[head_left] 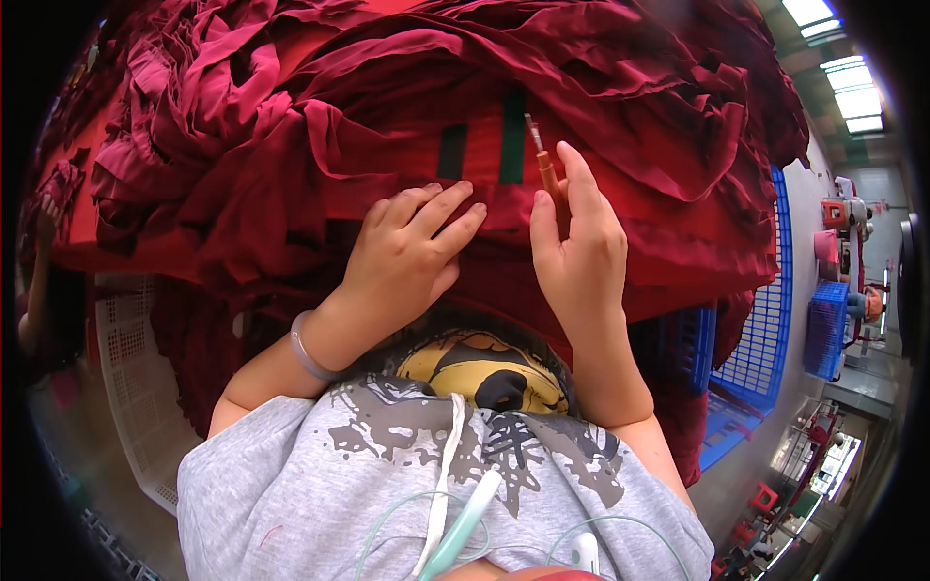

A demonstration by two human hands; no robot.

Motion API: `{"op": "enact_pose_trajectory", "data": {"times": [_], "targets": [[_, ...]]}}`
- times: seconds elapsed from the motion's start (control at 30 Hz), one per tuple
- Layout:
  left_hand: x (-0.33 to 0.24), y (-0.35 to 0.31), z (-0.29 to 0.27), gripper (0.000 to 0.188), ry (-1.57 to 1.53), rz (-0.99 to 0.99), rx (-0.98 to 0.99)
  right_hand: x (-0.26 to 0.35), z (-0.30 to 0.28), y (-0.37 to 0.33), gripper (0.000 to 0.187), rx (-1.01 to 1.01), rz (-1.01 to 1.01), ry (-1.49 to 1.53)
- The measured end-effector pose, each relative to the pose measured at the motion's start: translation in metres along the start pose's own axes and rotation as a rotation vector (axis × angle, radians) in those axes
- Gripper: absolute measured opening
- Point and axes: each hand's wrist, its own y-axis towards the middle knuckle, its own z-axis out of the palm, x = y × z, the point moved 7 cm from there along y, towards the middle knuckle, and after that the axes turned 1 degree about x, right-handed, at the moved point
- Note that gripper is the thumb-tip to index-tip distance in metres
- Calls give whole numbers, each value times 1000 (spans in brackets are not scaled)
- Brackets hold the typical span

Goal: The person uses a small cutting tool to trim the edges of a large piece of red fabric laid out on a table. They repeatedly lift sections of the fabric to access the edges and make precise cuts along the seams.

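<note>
A slim tool with a brown-orange handle and a thin metal tip, which looks like a seam ripper [545, 167], points up and away from me. My right hand [579, 242] holds its handle between thumb and fingers. To the left, my left hand [412, 237] rests palm down with fingers stretched over dark red fabric [504, 213] at the near side of the red work surface [484, 145]. Just beyond my fingertips lie two dark green strips [512, 140]. What my left thumb touches is partly hidden.
Heaped dark red fabric [223, 107] covers the far and left parts of the surface and hangs over its front. A white plastic basket [136, 378] stands at lower left, a blue crate [770, 320] at right. Another person's arm [41, 261] shows at far left.
</note>
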Motion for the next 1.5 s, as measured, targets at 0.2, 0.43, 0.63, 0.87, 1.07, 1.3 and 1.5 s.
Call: {"op": "enact_pose_trajectory", "data": {"times": [0.2,0.43,0.63,0.87,1.07,1.3,1.5], "targets": [[3,-3,2,50,3,4,-25,-4,48,14,8,347,-103,79],[6,-6,2,50,-47,2,-117,-33,28,17,11,38,196,493],[22,-24,-41,16,-4,4,-340,-56,-13,-7,24,-34,292,512],[70,-67,-182,8,748,-284,-723,-99,-39,-44,47,-76,356,712],[34,25,-81,27,183,-103,-385,-76,-27,-49,47,6,308,694],[39,59,-27,23,60,-220,74,-42,-29,-53,44,193,147,523],[32,26,-82,14,-544,238,393,-36,30,-71,39,552,550,940]]}}
